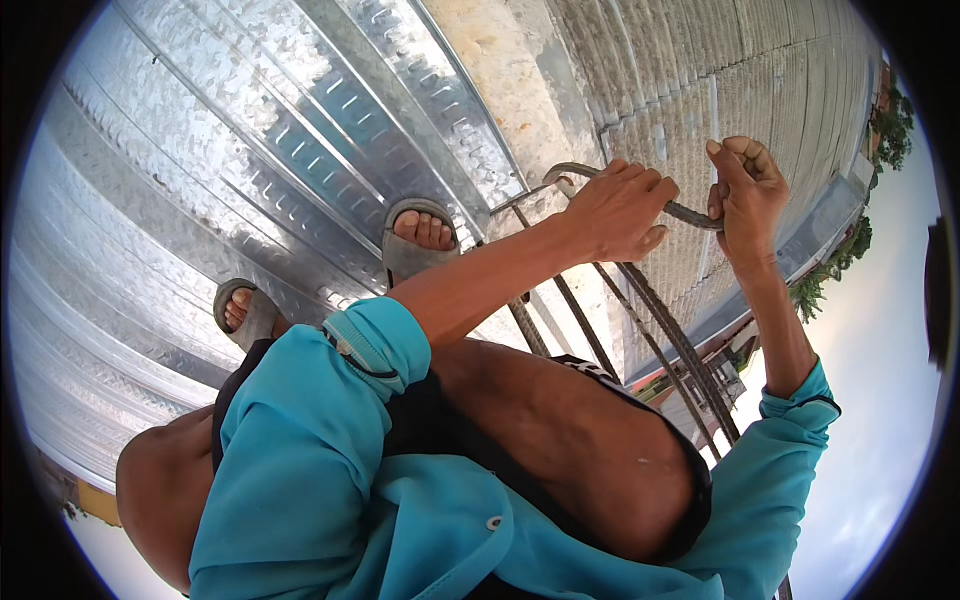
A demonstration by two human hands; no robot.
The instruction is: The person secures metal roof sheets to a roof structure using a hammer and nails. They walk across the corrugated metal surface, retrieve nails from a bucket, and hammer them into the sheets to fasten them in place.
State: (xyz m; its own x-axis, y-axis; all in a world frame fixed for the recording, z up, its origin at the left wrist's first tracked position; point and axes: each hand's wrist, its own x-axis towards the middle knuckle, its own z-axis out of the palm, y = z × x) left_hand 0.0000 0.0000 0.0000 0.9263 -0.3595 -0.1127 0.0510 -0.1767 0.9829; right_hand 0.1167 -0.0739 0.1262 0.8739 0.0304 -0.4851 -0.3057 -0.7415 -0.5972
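Observation:
A dark ribbed steel rebar, bent into a curve, crosses between my hands. My left hand is closed over the middle of the bar, knuckles up. At the bar's right end, my right hand has its fingers curled in, with the bar tip against their lower side. The far left end of the curve loops over beside a concrete edge. Below my hands several straight rebars slant down to the right, partly hidden behind my left forearm and raised knee.
Shiny galvanized metal decking with raised ribs lies under my sandalled feet. Beyond the concrete strip, a grey corrugated roof spreads to the right. Green trees and sky show past the drop at the right.

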